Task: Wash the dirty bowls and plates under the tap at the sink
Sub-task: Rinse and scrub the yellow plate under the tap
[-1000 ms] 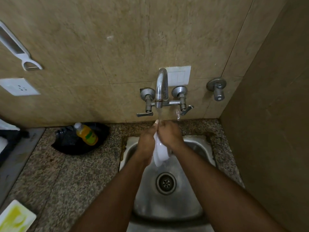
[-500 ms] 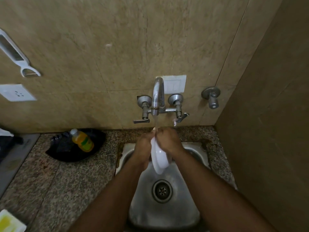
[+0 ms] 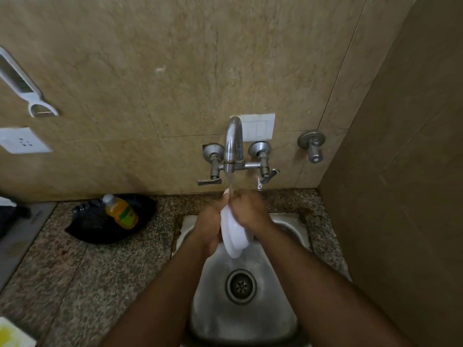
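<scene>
Head view showed, at far left on the table (image 3: 62, 271), a yellow bottle (image 3: 121, 212) lying on a black bag (image 3: 100, 229), well apart from the washing. Moving right, the left hand (image 3: 209, 227) was closed around one side of a white plate (image 3: 234, 235), held on edge over the sink (image 3: 240, 319). The right hand (image 3: 250, 209) gripped its other side. Compared with a second earlier, the plate hung lower and showed more of its face (likely being turned), water from the tap (image 3: 233, 144) striking its top edge, so rinsing seemed underway, not finished.
</scene>
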A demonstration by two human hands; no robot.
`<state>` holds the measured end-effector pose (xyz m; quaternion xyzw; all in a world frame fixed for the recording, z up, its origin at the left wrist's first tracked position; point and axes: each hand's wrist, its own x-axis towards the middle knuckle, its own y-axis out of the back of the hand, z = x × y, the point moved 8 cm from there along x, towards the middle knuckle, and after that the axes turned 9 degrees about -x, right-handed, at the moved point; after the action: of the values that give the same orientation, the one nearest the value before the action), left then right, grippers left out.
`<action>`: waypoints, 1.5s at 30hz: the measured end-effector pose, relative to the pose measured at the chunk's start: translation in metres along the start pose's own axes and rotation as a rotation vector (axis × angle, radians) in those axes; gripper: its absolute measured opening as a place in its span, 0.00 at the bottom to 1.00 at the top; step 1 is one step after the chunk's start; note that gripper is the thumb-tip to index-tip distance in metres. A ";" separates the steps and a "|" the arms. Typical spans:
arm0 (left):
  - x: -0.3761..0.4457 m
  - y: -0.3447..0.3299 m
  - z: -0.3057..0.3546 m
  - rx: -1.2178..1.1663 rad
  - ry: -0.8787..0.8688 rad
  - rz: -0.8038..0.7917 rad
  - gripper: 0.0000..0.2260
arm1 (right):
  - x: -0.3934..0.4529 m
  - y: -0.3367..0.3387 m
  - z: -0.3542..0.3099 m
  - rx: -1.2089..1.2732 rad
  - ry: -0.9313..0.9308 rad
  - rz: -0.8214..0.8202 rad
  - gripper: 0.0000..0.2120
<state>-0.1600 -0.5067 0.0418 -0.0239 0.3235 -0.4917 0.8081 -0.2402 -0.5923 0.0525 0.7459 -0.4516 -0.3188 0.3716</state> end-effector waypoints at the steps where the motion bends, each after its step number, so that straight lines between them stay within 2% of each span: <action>1: 0.001 0.000 0.003 -0.054 0.009 0.005 0.18 | -0.008 0.004 -0.005 0.052 0.038 0.063 0.20; 3: 0.005 0.001 0.016 -0.057 0.002 0.028 0.18 | -0.025 0.000 -0.023 0.051 0.208 0.131 0.24; 5: 0.007 0.002 0.022 0.050 -0.005 0.064 0.16 | -0.030 -0.008 -0.025 0.026 0.265 0.133 0.26; 8: 0.000 0.000 0.017 0.245 -0.011 0.087 0.15 | -0.016 -0.011 -0.004 0.151 0.066 0.043 0.20; 10: -0.004 -0.003 0.005 0.247 -0.001 0.056 0.16 | -0.006 -0.014 0.010 0.145 -0.090 -0.086 0.21; 12: -0.006 -0.003 -0.003 0.167 0.020 0.067 0.16 | -0.001 -0.013 0.019 0.130 -0.149 -0.099 0.22; 14: 0.000 0.000 -0.006 0.096 0.030 0.074 0.18 | -0.007 -0.008 0.014 0.119 -0.080 -0.034 0.21; 17: 0.003 -0.002 0.001 -0.029 0.051 0.110 0.19 | -0.020 -0.009 -0.002 0.008 0.151 0.115 0.21; 19: 0.003 -0.003 0.009 0.019 0.053 0.140 0.18 | -0.023 -0.014 -0.007 -0.019 0.219 0.140 0.22; 21: 0.002 -0.001 0.012 0.131 0.018 0.145 0.16 | -0.021 -0.011 -0.002 0.096 0.155 0.114 0.20; 24: -0.005 -0.002 0.006 0.220 0.003 0.106 0.14 | -0.007 -0.014 0.016 0.267 -0.074 -0.032 0.16; 27: -0.010 0.005 -0.008 0.138 0.054 0.086 0.12 | 0.000 -0.010 0.022 0.286 -0.154 -0.132 0.16; 30: -0.011 0.015 -0.015 0.049 0.099 0.119 0.14 | -0.008 -0.003 0.017 0.189 -0.075 -0.132 0.16; 32: -0.014 0.020 -0.011 0.058 0.086 0.188 0.12 | -0.015 -0.008 0.020 0.260 -0.090 -0.147 0.15; 34: -0.015 0.021 -0.008 0.070 0.053 0.224 0.07 | -0.020 -0.013 0.030 0.410 -0.214 -0.151 0.15; 35: -0.014 0.022 -0.007 0.067 0.035 0.230 0.07 | -0.023 -0.016 0.037 0.479 -0.305 -0.169 0.19; 37: -0.006 0.026 -0.009 -0.009 0.001 0.211 0.12 | -0.029 -0.024 0.047 0.635 -0.477 -0.253 0.28; 38: -0.001 0.028 -0.010 -0.055 -0.020 0.179 0.16 | -0.034 -0.028 0.050 0.719 -0.538 -0.307 0.30; 41: 0.028 0.048 -0.031 -0.079 -0.046 0.109 0.33 | -0.042 -0.029 0.052 0.814 -0.555 -0.401 0.26; 42: 0.029 0.050 -0.034 -0.037 -0.052 0.104 0.35 | -0.042 -0.028 0.052 0.803 -0.547 -0.401 0.26; 43: 0.014 0.042 -0.024 0.044 -0.091 0.107 0.33 | -0.043 -0.027 0.052 0.802 -0.547 -0.403 0.26; 45: -0.006 0.030 -0.003 0.321 -0.257 0.119 0.19 | -0.045 -0.028 0.050 0.859 -0.563 -0.451 0.30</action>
<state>-0.1403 -0.4858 0.0313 0.0617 0.1361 -0.4811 0.8638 -0.2856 -0.5553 0.0092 0.7944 -0.4518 -0.3647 -0.1783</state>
